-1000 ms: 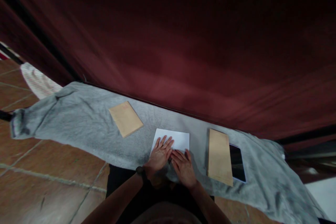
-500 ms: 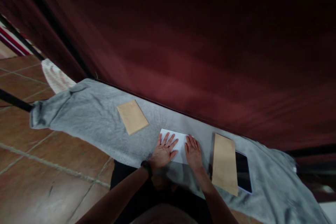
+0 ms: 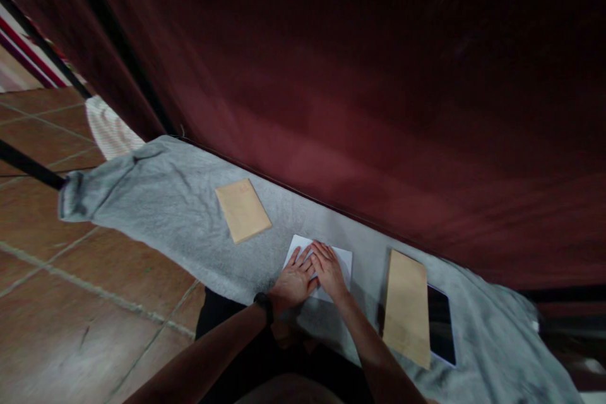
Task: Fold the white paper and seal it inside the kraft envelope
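While spread flat on white paper [image 3: 343, 265], grips nothing

While lying palm-down on the white paper, holds the left hand [image 3: 292, 284] flat, with splayed fingers. Lays the right hand [image 3: 329, 271] open beside it, with fingers kept close together and angled towards the left fingers; cannot tell whether merely touching or partly overlapping. Has the white paper directly beneath both, equally near to each, baring mainly the far edge and the end under and past the right hand. Seems to run longest from left to right, though too covered to be sure. Wears a dark watch [image 3: 264, 308] just behind the left hand.

Beyond the left hand and off to its left, see a brown envelope [image 3: 243, 211] lying flat and askew, apart from the white paper. To the right of the right hand, find a longer brown bundle [image 3: 406, 309], stretched from near to far and partly covering a dark-screened tablet [image 3: 438, 322]. Under everything, note a grey, cloth-covered surface [image 3: 142, 196]; past the hands, a dark red curtain [image 3: 303, 107]; far left, a tiled floor [image 3: 57, 303].
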### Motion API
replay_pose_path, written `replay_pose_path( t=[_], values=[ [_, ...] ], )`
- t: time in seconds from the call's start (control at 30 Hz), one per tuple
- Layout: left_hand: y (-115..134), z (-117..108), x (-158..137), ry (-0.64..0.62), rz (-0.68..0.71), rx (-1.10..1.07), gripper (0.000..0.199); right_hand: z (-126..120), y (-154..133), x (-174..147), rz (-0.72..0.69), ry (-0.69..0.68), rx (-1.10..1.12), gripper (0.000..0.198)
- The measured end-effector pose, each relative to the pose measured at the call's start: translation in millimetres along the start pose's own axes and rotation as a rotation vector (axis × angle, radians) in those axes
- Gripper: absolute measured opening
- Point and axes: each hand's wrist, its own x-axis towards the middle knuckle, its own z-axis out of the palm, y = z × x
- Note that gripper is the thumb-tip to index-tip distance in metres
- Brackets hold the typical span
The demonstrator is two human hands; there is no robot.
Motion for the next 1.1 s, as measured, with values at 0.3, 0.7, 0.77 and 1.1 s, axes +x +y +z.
replay_pose_path(
  t=[0.3,0.7,0.77,1.1],
  values=[
    [1.2,-11.3,1.3,0.013,-0.004,-0.003,0.057,-11.2,2.5,-21.8,0.040,-0.048,-0.303,0.047],
    [-9.3,-2.1,6.3,0.086,-0.061,0.052,0.053,-33.1,-8.0,-48.3,-0.034,-0.176,-0.336,0.048],
    [-13.1,-1.1,11.1,0.092,-0.092,0.046,0.054,-35.2,-11.4,-52.9,-0.048,-0.181,-0.322,0.049],
    [-27.0,-7.8,23.7,0.030,-0.074,0.017,0.051,-48.6,-25.5,-81.2,-0.058,-0.195,-0.192,0.042]
  ],
)
